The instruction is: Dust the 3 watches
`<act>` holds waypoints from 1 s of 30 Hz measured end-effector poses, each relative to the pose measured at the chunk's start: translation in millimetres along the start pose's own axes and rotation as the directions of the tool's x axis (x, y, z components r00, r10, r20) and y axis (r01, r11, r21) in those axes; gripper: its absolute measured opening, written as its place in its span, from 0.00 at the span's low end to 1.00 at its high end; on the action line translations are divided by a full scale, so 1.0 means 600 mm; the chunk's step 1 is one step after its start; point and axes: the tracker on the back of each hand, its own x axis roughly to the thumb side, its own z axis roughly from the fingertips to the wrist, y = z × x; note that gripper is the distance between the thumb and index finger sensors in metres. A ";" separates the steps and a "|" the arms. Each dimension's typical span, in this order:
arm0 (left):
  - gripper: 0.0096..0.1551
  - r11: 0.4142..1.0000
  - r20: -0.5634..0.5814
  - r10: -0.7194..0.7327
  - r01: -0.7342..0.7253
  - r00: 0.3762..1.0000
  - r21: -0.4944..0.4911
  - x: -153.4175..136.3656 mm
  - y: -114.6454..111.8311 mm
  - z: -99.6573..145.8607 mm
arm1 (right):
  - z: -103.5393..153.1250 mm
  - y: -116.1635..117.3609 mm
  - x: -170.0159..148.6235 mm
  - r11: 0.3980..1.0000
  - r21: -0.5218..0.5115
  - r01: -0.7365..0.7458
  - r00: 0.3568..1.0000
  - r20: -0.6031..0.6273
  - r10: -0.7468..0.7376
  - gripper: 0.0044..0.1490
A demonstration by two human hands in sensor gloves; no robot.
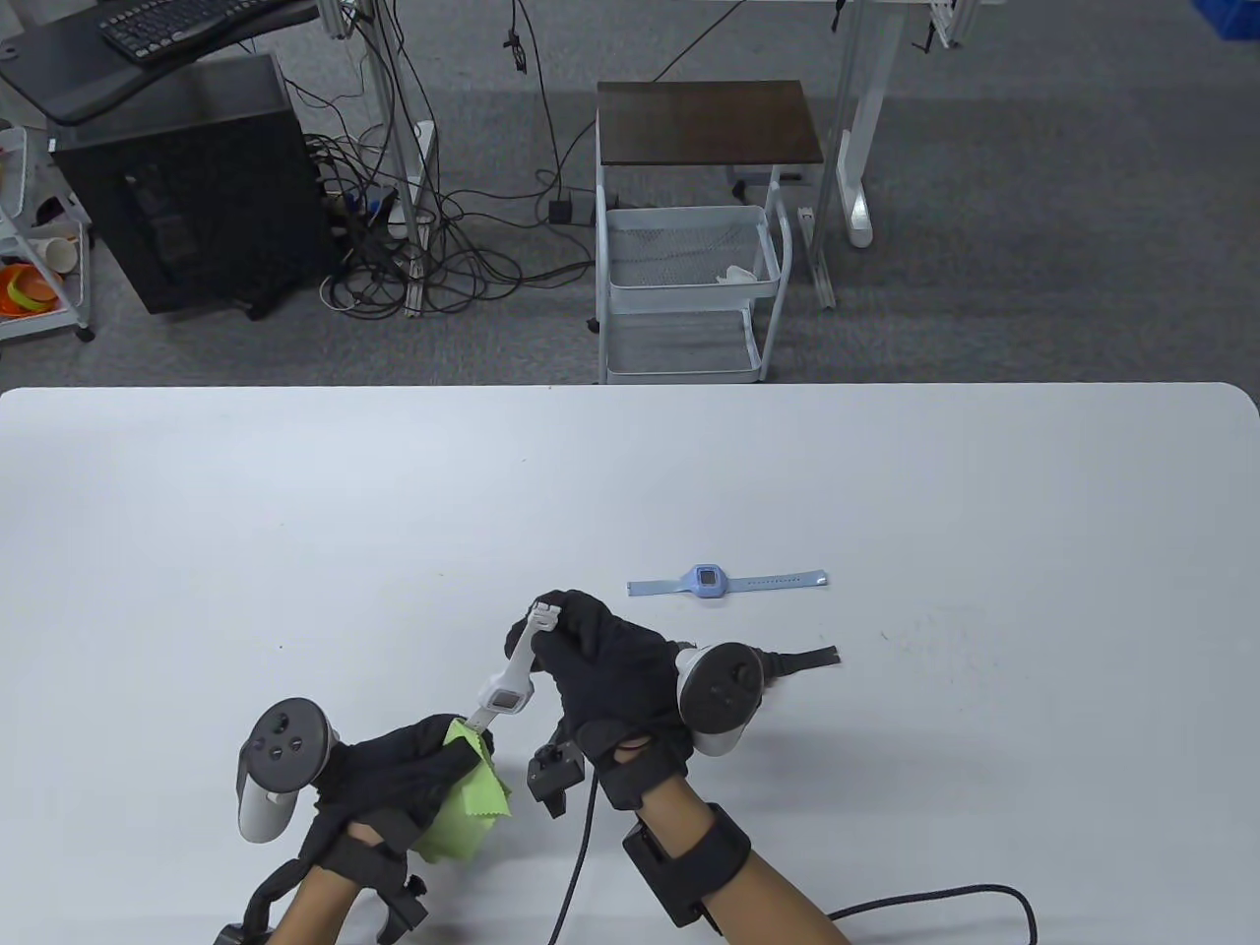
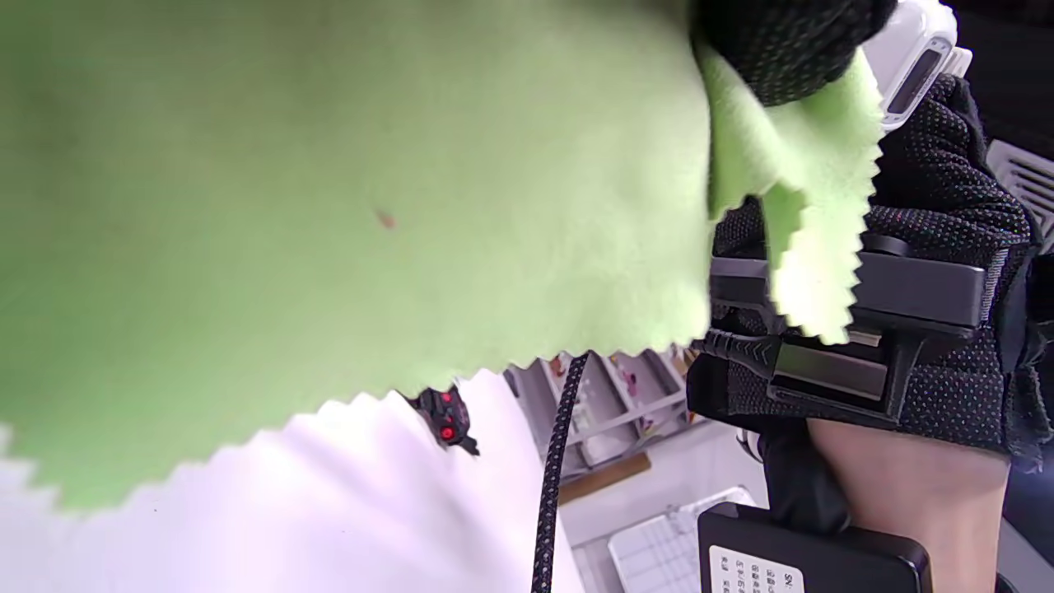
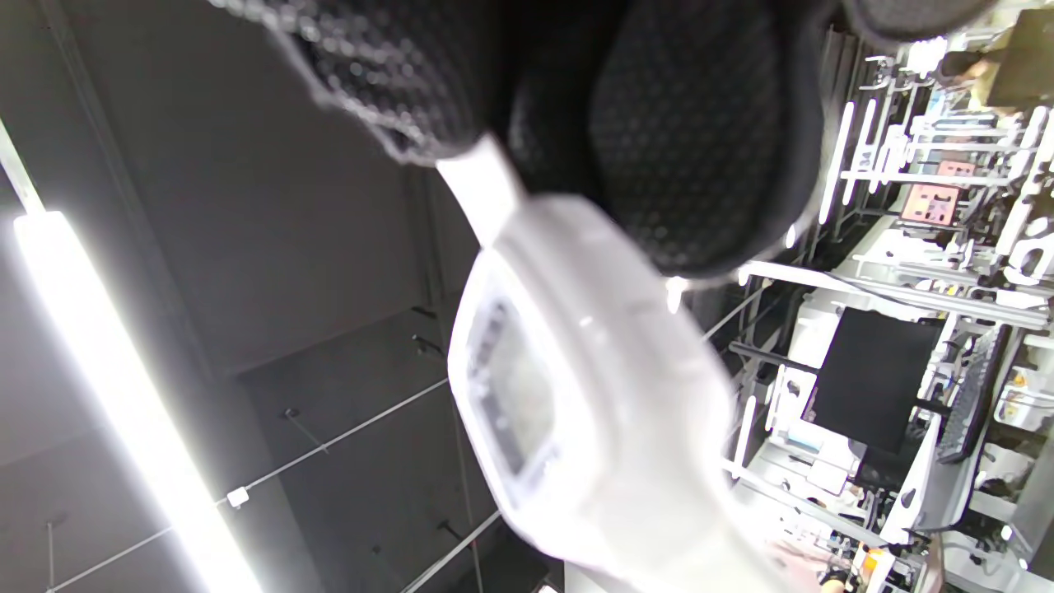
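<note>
My right hand [image 1: 581,640] pinches the upper strap of a white watch [image 1: 507,689] and holds it above the table, its face [image 3: 510,403] filling the right wrist view. My left hand [image 1: 413,778] grips a light green cloth [image 1: 463,802] wrapped around the watch's lower strap end; the cloth [image 2: 329,206] covers most of the left wrist view, the white watch [image 2: 914,66] peeking at the top right. A blue watch [image 1: 707,581] lies flat on the table beyond my right hand. A black watch strap [image 1: 807,660] sticks out from behind the right hand's tracker, the rest hidden.
The white table [image 1: 295,512] spans the view, its far edge about mid-frame. A black cable [image 1: 581,847] runs from the right wrist to the near edge. Beyond the table stand a white wire cart [image 1: 689,285] and a black computer tower [image 1: 187,187].
</note>
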 end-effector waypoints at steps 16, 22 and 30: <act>0.28 1.000 -0.020 -0.026 0.026 0.999 -0.005 -0.004 0.000 -0.001 | -0.007 -0.016 0.003 0.999 -0.039 0.014 1.000 0.001 -0.014 0.26; 0.26 0.996 -0.032 -0.089 0.089 0.995 -0.002 0.000 0.002 0.000 | -0.006 -0.015 0.003 0.999 -0.039 0.016 1.000 0.003 -0.016 0.26; 0.28 0.998 -0.038 -0.057 0.058 0.998 0.023 -0.007 0.005 0.002 | -0.009 -0.024 0.006 0.998 -0.066 0.022 1.000 0.011 -0.021 0.26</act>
